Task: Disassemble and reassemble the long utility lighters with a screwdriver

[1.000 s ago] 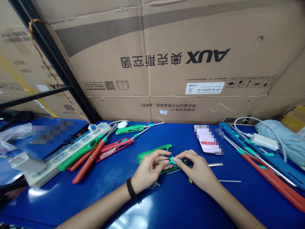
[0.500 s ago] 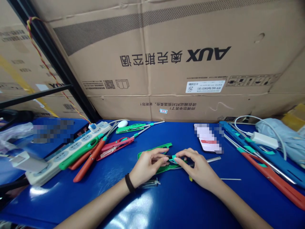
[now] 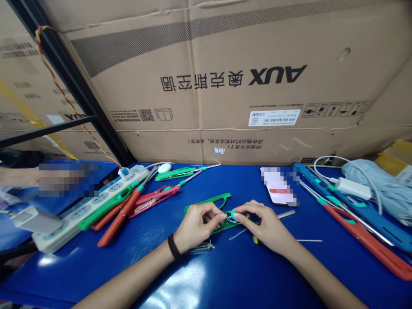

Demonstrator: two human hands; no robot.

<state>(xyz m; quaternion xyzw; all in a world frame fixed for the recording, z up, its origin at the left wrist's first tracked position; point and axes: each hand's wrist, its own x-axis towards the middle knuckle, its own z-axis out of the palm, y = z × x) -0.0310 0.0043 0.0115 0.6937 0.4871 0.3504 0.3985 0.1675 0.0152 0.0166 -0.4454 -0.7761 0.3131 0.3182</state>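
Over the blue bench point(image 3: 83, 270), a small teal piece point(image 3: 234, 216) is still pinched between the left hand point(image 3: 199, 223) and right hand point(image 3: 267, 225), just above a green plastic frame point(image 3: 209, 200).

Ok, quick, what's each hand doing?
Left hand: closed, fingertips beside the small teal plastic piece; hold unclear.
Right hand: closed, pinching that piece.

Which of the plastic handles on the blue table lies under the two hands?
The flat green handle frame, under the left hand and right hand; the other handles lie apart.
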